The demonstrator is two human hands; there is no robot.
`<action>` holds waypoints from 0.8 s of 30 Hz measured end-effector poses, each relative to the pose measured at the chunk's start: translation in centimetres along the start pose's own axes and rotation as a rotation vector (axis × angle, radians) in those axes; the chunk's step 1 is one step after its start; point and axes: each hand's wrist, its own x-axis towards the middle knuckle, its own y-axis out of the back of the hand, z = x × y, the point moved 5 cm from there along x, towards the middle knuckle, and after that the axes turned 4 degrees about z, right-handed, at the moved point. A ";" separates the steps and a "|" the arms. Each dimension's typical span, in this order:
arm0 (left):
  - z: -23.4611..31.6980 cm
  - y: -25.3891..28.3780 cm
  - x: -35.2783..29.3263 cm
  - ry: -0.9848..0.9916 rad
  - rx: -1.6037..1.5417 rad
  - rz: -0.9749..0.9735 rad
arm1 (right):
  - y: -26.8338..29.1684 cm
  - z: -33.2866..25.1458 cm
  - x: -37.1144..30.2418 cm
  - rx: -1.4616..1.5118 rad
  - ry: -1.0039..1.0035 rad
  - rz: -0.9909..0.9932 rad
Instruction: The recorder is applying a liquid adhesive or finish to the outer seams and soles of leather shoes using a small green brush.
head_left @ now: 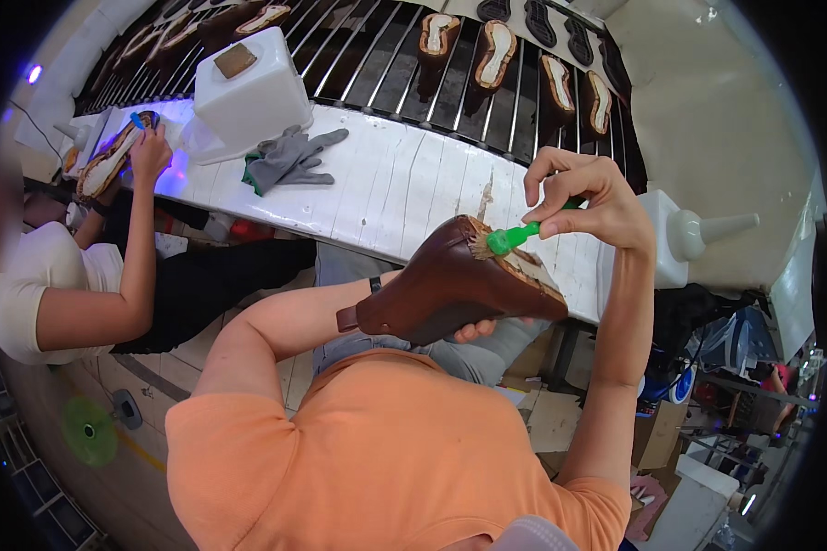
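My left hand grips a brown leather shoe from underneath; only its fingertips show below the shoe. The shoe lies on its side with the open, pale bottom edge turned up and to the right. My right hand pinches a small brush with a green handle. The brush's bristles touch the shoe's upper rim near its toe end. Both hands are in front of the white bench.
Grey gloves and a white plastic container lie on the bench. Behind the bench runs a rack of metal bars carrying several shoes. A white nozzle bottle stands at the right. A co-worker's hand holds another shoe at the left.
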 end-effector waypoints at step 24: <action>-1.3 0.9 0.7 0.279 -0.401 -0.381 | 2.1 2.7 -0.6 0.077 -0.113 -0.232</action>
